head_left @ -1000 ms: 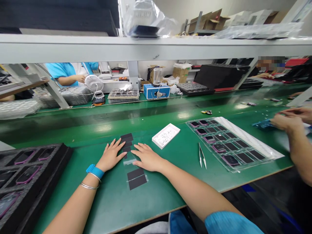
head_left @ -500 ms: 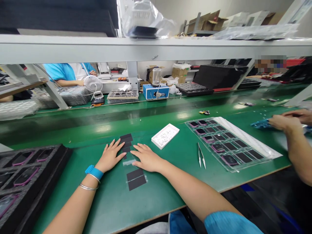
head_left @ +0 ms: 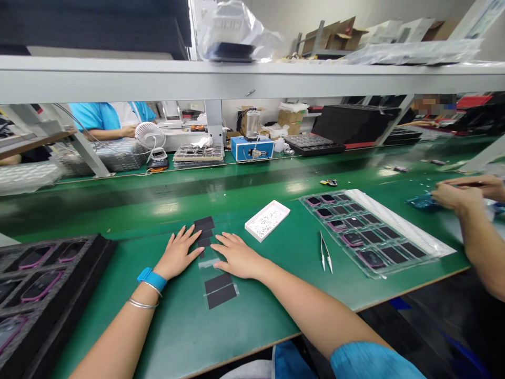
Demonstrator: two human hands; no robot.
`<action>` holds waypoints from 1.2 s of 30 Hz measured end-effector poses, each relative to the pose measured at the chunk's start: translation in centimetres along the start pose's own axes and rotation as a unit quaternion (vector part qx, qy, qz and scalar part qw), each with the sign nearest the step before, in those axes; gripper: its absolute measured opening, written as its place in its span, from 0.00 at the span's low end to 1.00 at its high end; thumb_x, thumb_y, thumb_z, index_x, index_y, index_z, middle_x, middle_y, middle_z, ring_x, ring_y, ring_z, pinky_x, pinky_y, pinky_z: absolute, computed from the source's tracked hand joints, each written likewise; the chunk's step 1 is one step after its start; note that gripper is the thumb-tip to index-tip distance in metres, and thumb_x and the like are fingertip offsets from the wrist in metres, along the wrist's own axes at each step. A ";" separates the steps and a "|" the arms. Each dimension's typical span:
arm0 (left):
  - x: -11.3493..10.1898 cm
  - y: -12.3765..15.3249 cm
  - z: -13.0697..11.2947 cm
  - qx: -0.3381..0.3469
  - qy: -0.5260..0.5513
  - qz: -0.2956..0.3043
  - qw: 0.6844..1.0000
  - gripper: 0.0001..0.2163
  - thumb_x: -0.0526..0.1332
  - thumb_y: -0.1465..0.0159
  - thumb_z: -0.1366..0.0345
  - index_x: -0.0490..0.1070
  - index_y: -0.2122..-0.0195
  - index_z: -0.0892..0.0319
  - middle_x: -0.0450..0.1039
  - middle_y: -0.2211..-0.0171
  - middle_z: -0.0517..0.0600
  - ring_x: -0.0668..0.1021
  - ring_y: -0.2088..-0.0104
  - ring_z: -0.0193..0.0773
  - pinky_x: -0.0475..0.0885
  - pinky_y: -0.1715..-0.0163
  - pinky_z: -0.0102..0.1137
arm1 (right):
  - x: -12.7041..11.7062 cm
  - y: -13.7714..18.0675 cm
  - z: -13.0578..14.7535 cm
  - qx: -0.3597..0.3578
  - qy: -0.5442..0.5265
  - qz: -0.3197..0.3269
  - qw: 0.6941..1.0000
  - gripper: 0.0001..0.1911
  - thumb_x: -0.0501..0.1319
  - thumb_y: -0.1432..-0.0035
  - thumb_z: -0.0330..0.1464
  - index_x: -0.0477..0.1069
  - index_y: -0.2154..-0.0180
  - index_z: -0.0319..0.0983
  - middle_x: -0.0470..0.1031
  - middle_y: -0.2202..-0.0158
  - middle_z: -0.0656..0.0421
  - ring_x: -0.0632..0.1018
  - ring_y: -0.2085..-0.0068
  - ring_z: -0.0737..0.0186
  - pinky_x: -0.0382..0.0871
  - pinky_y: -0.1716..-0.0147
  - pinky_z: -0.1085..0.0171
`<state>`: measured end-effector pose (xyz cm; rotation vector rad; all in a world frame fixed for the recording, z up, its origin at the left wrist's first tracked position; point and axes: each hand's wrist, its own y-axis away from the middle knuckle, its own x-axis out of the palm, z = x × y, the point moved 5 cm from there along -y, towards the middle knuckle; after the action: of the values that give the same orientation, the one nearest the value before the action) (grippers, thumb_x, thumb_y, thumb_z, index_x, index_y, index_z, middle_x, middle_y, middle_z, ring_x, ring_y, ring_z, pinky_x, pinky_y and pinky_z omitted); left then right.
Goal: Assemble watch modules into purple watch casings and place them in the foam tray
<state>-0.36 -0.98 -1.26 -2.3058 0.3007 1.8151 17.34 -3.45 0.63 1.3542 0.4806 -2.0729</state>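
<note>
My left hand lies flat on the green work surface, fingers spread, its fingertips on the left edge of a clear strip carrying dark rectangular pieces. From the other side, my right hand rests palm down and open, fingertips at the strip's right edge. Between the hands part of the strip is bare and clear. Two larger dark rectangles sit at its near end. A white shallow box with many tiny pieces stands beyond my right hand. White-tipped tweezers lie farther right.
A clear tray holds purple-rimmed screens and dark pieces at right. A black foam tray with purple-rimmed parts stands at left. A co-worker's hands handle something blue at far right. A shelf beam crosses above the bench.
My hands and the strip stay in place. The co-worker's hands at far right have shifted slightly, and the person behind the fan has moved their hands.
</note>
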 end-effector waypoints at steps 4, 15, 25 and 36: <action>0.0 0.0 0.0 0.000 -0.001 0.005 1.000 0.27 0.48 0.36 0.49 0.54 0.37 0.51 0.45 0.34 0.49 0.47 0.34 0.50 0.45 0.39 0.53 | 0.1 0.0 0.0 0.001 -0.002 0.000 1.000 0.30 0.56 0.40 0.44 0.57 0.39 0.39 0.49 0.34 0.50 0.48 0.34 0.49 0.42 0.37 0.49; 0.1 0.0 0.1 0.003 -0.008 -0.009 1.000 0.26 0.49 0.36 0.49 0.55 0.38 0.50 0.47 0.34 0.49 0.48 0.34 0.51 0.46 0.39 0.53 | 0.2 -0.1 -0.1 0.000 -0.001 -0.002 1.000 0.30 0.56 0.40 0.44 0.57 0.39 0.39 0.48 0.34 0.50 0.48 0.34 0.49 0.42 0.37 0.49; 0.2 -0.1 0.2 0.004 -0.003 -0.008 1.000 0.27 0.49 0.36 0.49 0.55 0.38 0.50 0.46 0.34 0.50 0.48 0.34 0.51 0.46 0.40 0.54 | 0.1 0.0 -0.1 0.002 -0.002 0.000 1.000 0.30 0.56 0.40 0.44 0.57 0.39 0.40 0.48 0.34 0.51 0.48 0.34 0.49 0.42 0.37 0.49; 0.1 -0.1 0.0 -0.001 -0.002 -0.004 1.000 0.26 0.49 0.36 0.49 0.55 0.38 0.51 0.46 0.34 0.50 0.48 0.34 0.51 0.46 0.39 0.54 | 0.3 -0.1 -0.2 -0.003 0.004 -0.003 1.000 0.30 0.56 0.40 0.44 0.57 0.39 0.39 0.48 0.34 0.50 0.48 0.34 0.48 0.42 0.37 0.49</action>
<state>-0.36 -0.93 -1.34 -2.3007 0.2885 1.8162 17.31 -3.37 0.29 1.3597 0.4949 -2.0701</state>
